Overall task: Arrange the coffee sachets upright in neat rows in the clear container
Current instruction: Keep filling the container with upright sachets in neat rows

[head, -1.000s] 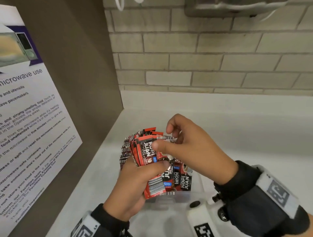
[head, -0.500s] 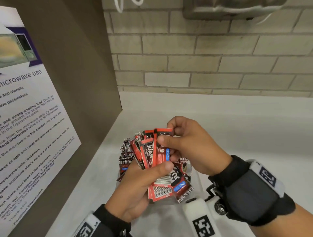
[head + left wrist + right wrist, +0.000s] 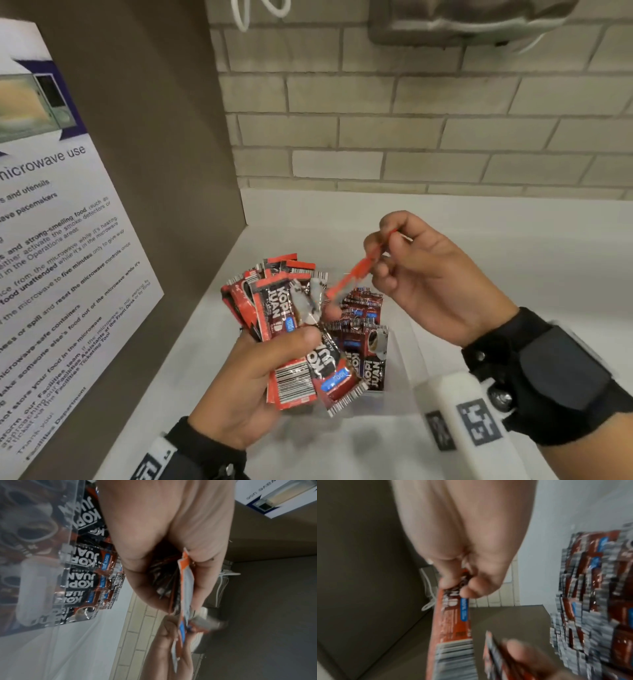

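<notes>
Fingers of the left hand (image 3: 246, 383) curl round a fanned bundle of sachets (image 3: 284, 329), thumb pressed across the front packet, while the fingers of the right hand (image 3: 435, 284) pinch a single sachet (image 3: 356, 270) by its upper end, seen edge-on and blurred in the head view. That lone packet hangs slanting down toward the bundle, its lower end just beside the bundle's top edges.

The brick wall (image 3: 411, 120) fills the back, and a brown side panel carries a microwave-use poster (image 3: 58, 246) on the left. The white desk (image 3: 513, 246) lies below both hands. On it stands the clear container (image 3: 399, 363), directly beneath the bundle, with more red-and-black sachets (image 3: 363, 308) standing in rows inside; the left wrist view shows them pressed against its transparent wall. Black wrist straps with white marker blocks sit on both forearms.
</notes>
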A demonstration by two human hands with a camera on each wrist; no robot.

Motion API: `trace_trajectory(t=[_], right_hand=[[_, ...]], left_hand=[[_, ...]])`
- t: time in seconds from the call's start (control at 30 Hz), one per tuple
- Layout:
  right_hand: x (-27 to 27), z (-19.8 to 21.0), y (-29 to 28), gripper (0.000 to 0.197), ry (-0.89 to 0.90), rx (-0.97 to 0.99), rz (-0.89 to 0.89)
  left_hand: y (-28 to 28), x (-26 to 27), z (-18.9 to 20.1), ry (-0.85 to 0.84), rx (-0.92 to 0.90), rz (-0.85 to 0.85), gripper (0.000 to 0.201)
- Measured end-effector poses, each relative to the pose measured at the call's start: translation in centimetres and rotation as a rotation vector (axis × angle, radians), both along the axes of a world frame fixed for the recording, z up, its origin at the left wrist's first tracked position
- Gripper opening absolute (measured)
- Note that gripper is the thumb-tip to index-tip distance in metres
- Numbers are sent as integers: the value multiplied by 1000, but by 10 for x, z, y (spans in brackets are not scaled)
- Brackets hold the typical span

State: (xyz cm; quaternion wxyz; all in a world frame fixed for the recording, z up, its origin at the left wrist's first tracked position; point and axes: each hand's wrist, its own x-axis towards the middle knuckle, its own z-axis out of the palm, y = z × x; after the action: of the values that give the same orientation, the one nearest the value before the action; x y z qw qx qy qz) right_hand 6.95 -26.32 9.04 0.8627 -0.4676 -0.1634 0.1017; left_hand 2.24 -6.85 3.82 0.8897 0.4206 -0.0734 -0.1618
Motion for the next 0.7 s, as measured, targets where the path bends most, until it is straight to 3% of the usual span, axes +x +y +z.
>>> trace_trajectory(t=[0.07,0.13,0.27,0.47,0.6,0.7], right_hand=[[3,0,-12,23,-5,26,111],[4,0,-19,26,-21,-52,132],[3,4,-27,35,-84,-313,39],[9,11,-34,49,-159,-631,-47],[19,6,-44,37,-197,-862,-302],[28,-4,-51,28,-232,-1050,-393]], left_hand=[[3,-1,3,-28,-3,-44,65],[3,-3,5,-70,-4,-101,63],[0,-5,4,-71,7,-159,70],[1,-2,-1,-30,98,-66,78],[13,3,-3,-2,107,66,82],[23,5,-1,-24,113,158,77]])
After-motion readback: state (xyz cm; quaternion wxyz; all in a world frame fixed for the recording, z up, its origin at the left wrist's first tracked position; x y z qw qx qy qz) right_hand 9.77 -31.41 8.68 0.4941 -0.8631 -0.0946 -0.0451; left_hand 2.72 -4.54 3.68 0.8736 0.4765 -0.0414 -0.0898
